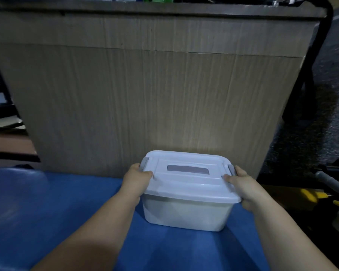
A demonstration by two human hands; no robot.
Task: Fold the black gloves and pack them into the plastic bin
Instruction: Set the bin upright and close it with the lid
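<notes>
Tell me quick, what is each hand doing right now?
Left hand grips the plastic bin at its left end, thumb on the lid.
Right hand grips its right end, thumb on the lid.

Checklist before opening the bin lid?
1. Lid seated on bin: ok.
2. Left hand grips bin at left latch: ok.
3. Right hand grips bin at right latch: ok.
4. Latches released: cannot tell.
5. Bin on blue surface: ok.
6. Black gloves in view: not ok, none seen.
</notes>
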